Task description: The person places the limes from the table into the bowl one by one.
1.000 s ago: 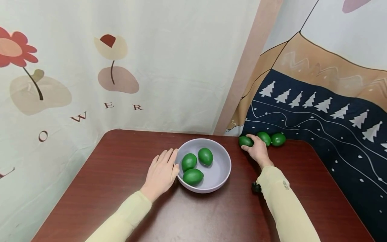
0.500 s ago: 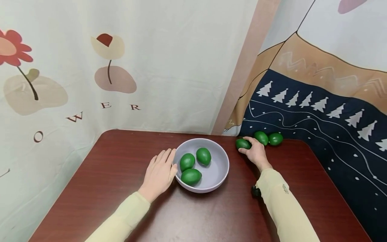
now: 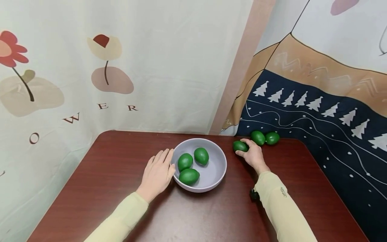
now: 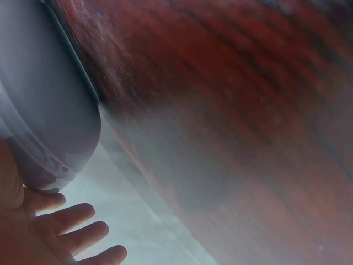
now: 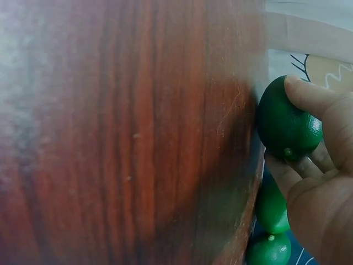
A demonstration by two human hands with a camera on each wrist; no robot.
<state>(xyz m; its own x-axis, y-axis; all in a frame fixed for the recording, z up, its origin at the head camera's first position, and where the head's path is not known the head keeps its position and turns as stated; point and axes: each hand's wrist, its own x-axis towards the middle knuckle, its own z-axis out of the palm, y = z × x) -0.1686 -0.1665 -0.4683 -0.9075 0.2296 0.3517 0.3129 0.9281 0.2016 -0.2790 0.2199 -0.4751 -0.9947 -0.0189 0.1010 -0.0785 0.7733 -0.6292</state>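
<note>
In the head view a pale lavender bowl (image 3: 213, 174) stands mid-table with three green limes inside, one of them the front lime (image 3: 189, 176). My left hand (image 3: 156, 173) rests against the bowl's left rim, its fingers straight. In the left wrist view those fingers lie by the bowl's wall (image 4: 55, 83). To the right of the bowl, my right hand (image 3: 253, 155) grips a lime (image 3: 240, 146) between thumb and fingers. The right wrist view shows the thumb over this lime (image 5: 287, 121) and the fingers behind it.
Two more limes, a nearer one (image 3: 258, 137) and a farther one (image 3: 272, 138), lie at the table's back right edge, against a dark blue patterned curtain (image 3: 302, 131). A white printed curtain (image 3: 169, 84) hangs behind the reddish-brown table (image 3: 211, 215).
My right hand has drawn its lime slightly toward me and away from the two limes at the back. The left hand stays at the bowl. The head view has shifted slightly.
</note>
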